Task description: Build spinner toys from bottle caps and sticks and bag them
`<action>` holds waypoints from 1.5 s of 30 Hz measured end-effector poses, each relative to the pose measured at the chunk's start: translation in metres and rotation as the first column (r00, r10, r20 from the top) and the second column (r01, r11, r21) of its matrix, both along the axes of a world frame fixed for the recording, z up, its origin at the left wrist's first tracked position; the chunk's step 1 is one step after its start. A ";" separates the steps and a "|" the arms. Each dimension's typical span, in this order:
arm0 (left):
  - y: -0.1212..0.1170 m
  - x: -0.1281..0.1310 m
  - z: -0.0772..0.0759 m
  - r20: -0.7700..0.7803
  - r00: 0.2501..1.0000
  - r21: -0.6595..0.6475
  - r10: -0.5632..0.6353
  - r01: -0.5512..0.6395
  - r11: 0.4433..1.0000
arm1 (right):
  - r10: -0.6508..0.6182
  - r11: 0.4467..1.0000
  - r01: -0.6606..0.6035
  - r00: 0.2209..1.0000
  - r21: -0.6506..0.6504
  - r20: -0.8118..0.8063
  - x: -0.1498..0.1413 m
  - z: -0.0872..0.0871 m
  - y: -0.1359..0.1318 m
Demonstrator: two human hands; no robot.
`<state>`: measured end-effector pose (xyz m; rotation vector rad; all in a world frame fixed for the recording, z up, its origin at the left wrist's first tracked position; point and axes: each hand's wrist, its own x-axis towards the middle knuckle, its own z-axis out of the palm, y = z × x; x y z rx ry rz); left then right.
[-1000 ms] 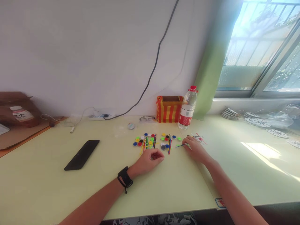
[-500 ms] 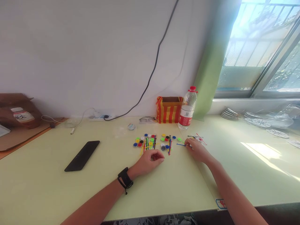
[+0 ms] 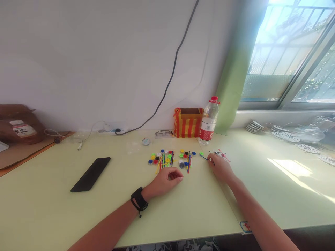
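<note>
My left hand (image 3: 169, 179) rests on the table, fingers curled round to the thumb in a loose ring with nothing visible inside. Just beyond it are several colourful round plastic discs (image 3: 152, 157) and a bundle of thin plastic arrows (image 3: 163, 160). More discs (image 3: 181, 156) and a few arrows (image 3: 189, 164) lie to the right. My right hand (image 3: 221, 167) pinches a blue plastic arrow (image 3: 203, 157), one end of which is beside a green disc (image 3: 201, 153). Past that hand, red and black arrows (image 3: 222, 152) lie partly hidden.
A clear bottle with a red cap (image 3: 208, 122) and a red-and-yellow striped box (image 3: 188, 123) stand at the wall. A black phone-like slab (image 3: 90, 174) lies left. White patterned discs (image 3: 309, 149) and plastic bags (image 3: 312, 131) are at far right. Glasses (image 3: 163, 133) lie near the box.
The blue arrow at my right fingertips has turned, its far end now higher up by the green disc. My left hand stays in place.
</note>
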<state>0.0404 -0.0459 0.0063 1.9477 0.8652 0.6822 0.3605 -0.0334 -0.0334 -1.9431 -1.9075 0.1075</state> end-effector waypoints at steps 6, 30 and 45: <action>0.001 0.000 0.000 -0.018 1.000 0.005 -0.001 0.001 1.000 | -0.027 0.999 0.029 0.999 0.044 -0.031 -0.005 -0.005 0.003; 0.001 0.000 -0.001 -0.024 1.000 0.009 -0.010 0.010 1.000 | 0.049 0.993 -0.035 0.990 0.110 -0.129 -0.032 0.002 0.005; 0.002 -0.001 0.000 -0.033 0.999 0.002 -0.006 0.007 1.000 | 0.011 0.976 0.011 0.995 0.217 -0.102 -0.025 0.008 0.004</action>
